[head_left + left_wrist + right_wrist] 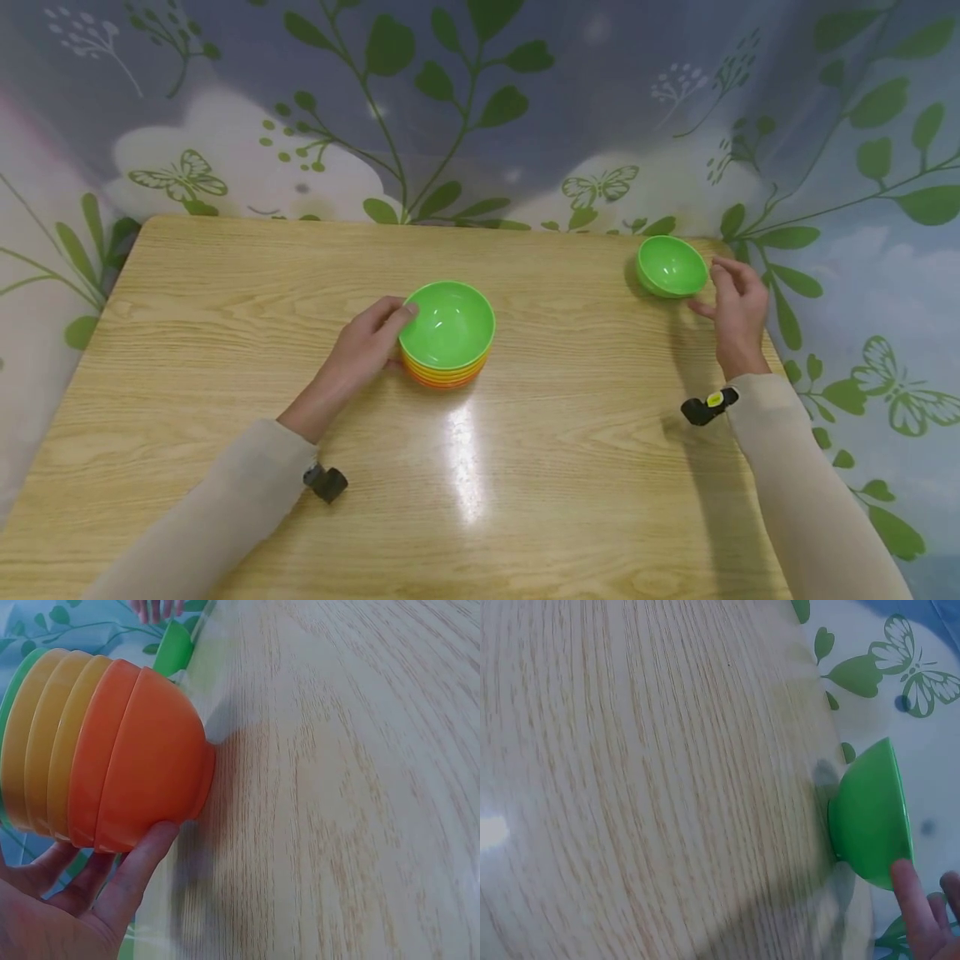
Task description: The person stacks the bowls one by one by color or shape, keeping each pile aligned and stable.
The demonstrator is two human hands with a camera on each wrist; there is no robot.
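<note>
A stack of nested bowls (447, 329) stands near the middle of the table, a green one on top with yellow and orange ones beneath. My left hand (371, 337) holds this stack from its left, thumb over the top rim. In the left wrist view its fingers (131, 870) lie against the orange bowl (154, 757) at the bottom. A single green bowl (670, 268) sits upright at the table's far right corner. Beside its right edge is my right hand (738, 312), fingers loosely bent. The thumb tip overlaps the green bowl (870, 817) near its rim in the right wrist view.
The wooden table (570, 417) ends at the back and right against a hanging cloth (480, 117) printed with leaves and butterflies. Each sleeve cuff carries a small black camera. The right arm lies along the table's right edge.
</note>
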